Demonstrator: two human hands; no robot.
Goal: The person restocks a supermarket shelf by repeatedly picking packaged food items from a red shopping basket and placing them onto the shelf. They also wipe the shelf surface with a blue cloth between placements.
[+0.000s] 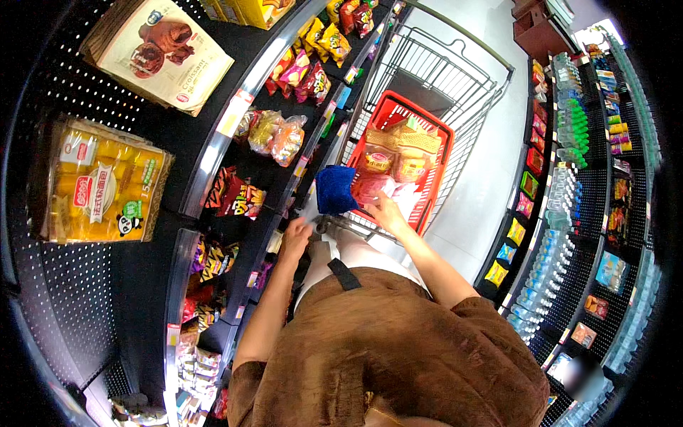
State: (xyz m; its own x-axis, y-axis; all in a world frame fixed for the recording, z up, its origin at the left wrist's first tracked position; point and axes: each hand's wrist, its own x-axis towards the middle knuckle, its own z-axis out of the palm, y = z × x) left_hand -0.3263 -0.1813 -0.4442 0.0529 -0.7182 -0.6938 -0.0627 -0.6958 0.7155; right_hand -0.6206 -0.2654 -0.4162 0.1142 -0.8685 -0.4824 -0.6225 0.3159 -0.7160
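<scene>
A red plastic shopping basket [450,155] stands inside a metal wire shopping cart [488,88]. Two packs of bread [411,168] with patterned golden tops lie in the basket, and a pink-and-white package [376,188] lies nearer to me. My right hand [387,212] is over the near part of the basket, its fingers at the pink-and-white package; whether they grip it is unclear. A dark blue cloth-like item [336,189] is at the basket's near left corner. My left hand [296,237] is beside the shelf, left of the cart handle, slightly blurred, with nothing visible in it.
At the left, black perforated shelves hold a bag of yellow packaged bread [106,184], a croissant package [171,58] and bagged snacks [240,195]. Shelves on the right carry bottled drinks [544,267] and more snacks. Pale floor [464,240] shows between cart and right shelves.
</scene>
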